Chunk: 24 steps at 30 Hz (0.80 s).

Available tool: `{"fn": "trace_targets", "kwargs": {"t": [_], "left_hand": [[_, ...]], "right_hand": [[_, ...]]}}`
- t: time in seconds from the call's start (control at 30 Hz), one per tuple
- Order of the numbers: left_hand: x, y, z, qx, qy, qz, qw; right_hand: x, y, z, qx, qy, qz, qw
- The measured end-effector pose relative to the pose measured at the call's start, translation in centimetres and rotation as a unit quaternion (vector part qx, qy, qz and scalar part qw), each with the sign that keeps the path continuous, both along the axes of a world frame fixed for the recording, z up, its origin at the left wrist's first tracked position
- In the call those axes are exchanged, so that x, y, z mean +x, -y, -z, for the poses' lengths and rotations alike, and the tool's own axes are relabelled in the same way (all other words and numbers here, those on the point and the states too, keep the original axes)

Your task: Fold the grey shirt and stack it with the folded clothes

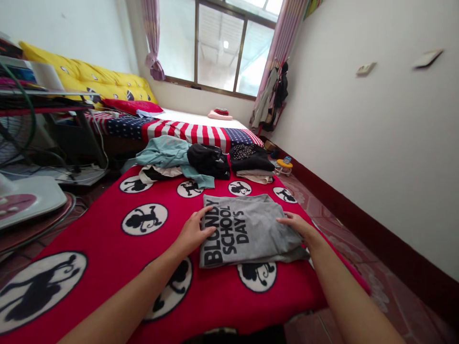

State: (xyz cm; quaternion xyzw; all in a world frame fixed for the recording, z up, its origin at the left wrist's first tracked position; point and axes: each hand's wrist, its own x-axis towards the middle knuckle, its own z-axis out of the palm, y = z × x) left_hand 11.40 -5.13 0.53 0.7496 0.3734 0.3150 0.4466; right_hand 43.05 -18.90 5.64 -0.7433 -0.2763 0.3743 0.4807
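Observation:
A folded grey shirt (pixel 261 229) with black "BLONDY SCHOOL DAYS" lettering lies on a red blanket (pixel 107 267) patterned with black monkey figures in white circles. My left hand (pixel 195 230) grips the shirt's left edge, thumb and forefinger on top beside the lettering. At the opposite side, my right hand (pixel 297 225) has hold of the right edge, its fingertips resting on the upper surface. The fingers beneath the cloth are hidden on both sides. Some grey fabric sticks out unevenly below the right end.
Beyond the shirt lie a light-blue garment (pixel 165 152), a black garment (pixel 208 161) and a stack of folded dark clothes (pixel 253 160). A bed with a striped, starred cover (pixel 186 131) stands behind. Left is a cluttered desk (pixel 43 107); right, a yellow-topped stool (pixel 284 164) by the wall.

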Motion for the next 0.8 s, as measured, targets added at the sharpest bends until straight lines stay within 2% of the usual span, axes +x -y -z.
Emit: {"fn": "trace_targets", "kwargs": {"t": [0.07, 0.1, 0.2, 0.27, 0.33, 0.4, 0.5, 0.63, 0.7, 0.8], "left_hand": [[0.1, 0.1, 0.1, 0.025, -0.008, -0.012, 1.0], [0.1, 0.2, 0.1, 0.031, -0.014, -0.016, 0.999], [0.2, 0.2, 0.1, 0.045, -0.043, -0.031, 0.998], [0.3, 0.3, 0.1, 0.061, -0.061, -0.041, 0.995], [0.4, 0.5, 0.1, 0.083, -0.062, -0.043, 0.994], [0.4, 0.6, 0.2, 0.105, -0.058, -0.044, 0.992], [0.3, 0.8, 0.4, 0.119, -0.06, -0.055, 0.99], [0.4, 0.7, 0.7, 0.105, -0.031, -0.058, 0.992], [0.5, 0.6, 0.8, 0.094, 0.018, -0.052, 0.994], [0.8, 0.7, 0.8, 0.083, 0.106, -0.045, 0.99]], "right_hand": [[1.1, 0.8, 0.1, -0.035, 0.135, -0.005, 0.99], [1.5, 1.1, 0.1, -0.054, 0.218, -0.002, 0.974], [1.3, 1.3, 0.2, -0.066, 0.439, 0.008, 0.896], [0.2, 0.7, 0.3, -0.039, 0.514, -0.002, 0.857], [-1.2, -0.5, 0.6, -0.01, 0.527, -0.028, 0.849], [-2.2, -2.1, 0.9, 0.024, 0.516, -0.055, 0.855], [-2.4, -4.7, 1.7, 0.063, 0.508, -0.073, 0.856], [-1.7, -7.1, 2.3, 0.015, 0.509, -0.093, 0.855], [-1.5, -7.5, 2.3, -0.001, 0.512, -0.092, 0.854], [-1.6, -7.6, 2.3, 0.018, 0.532, -0.055, 0.845]]}}
